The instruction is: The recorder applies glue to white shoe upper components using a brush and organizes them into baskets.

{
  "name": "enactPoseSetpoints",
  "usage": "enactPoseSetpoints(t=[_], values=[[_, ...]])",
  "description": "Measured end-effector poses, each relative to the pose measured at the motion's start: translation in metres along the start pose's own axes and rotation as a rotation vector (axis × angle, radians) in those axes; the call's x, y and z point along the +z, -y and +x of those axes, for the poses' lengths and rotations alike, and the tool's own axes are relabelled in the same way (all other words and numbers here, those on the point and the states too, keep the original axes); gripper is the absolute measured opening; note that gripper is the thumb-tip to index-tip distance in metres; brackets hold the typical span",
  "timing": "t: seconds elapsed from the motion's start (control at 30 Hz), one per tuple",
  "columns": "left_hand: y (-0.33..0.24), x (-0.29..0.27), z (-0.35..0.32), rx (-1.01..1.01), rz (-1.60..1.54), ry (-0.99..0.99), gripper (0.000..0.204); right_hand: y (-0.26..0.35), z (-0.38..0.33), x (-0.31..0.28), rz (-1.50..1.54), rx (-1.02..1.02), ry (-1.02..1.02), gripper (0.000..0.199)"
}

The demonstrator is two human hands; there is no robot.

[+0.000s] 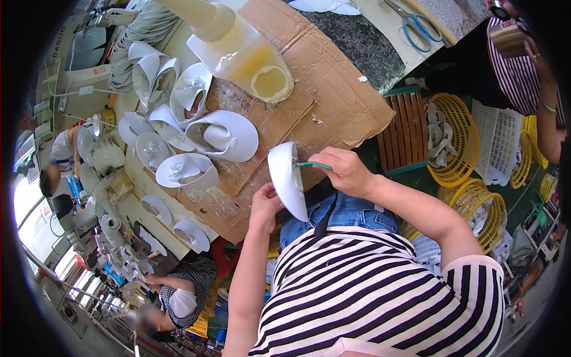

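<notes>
A white shoe upper point(285, 178) is tilted on its edge in front of me, near the cardboard's front edge. My left hand point(266, 207) grips its lower rim, fingers closed. A thin green-handled brush point(315, 165) is pinched in my right hand point(348, 172), its tip at the upper's inner side and hidden there. Several more white uppers point(229, 137) lie on the left of the cardboard, some with crumpled silvery bits inside. Beyond them stands a translucent plastic jug point(241, 59) with yellowish contents and a round opening.
Brown cardboard point(339, 89) covers the bench. Blue-handled scissors point(419, 33) lie at the far right. Stacked uppers point(134, 47) stand far left. Yellow baskets point(455, 137) and a slatted wooden rack point(401, 131) are at right. A co-worker in stripes point(523, 65) stands far right; another person point(181, 297) is lower left.
</notes>
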State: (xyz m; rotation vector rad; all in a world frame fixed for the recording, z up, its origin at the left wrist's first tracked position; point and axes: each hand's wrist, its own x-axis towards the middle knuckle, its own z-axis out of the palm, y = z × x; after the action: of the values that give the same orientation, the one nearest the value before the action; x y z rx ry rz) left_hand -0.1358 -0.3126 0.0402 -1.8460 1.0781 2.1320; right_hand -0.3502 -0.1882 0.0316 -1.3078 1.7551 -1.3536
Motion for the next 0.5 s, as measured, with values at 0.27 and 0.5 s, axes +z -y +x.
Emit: enactPoseSetpoints(t=[0.27, 0.5], values=[[-0.009, 0.027, -0.016, 0.112, 0.041, 0.066, 0.015, -0.004, 0.013, -0.032, -0.138, 0.103, -0.268, 0.015], [-0.028, 0.033, -0.03, 0.489, 0.182, -0.078, 0.014, -0.005, 0.018, -0.042, -0.077, 0.26, -0.377, 0.013]])
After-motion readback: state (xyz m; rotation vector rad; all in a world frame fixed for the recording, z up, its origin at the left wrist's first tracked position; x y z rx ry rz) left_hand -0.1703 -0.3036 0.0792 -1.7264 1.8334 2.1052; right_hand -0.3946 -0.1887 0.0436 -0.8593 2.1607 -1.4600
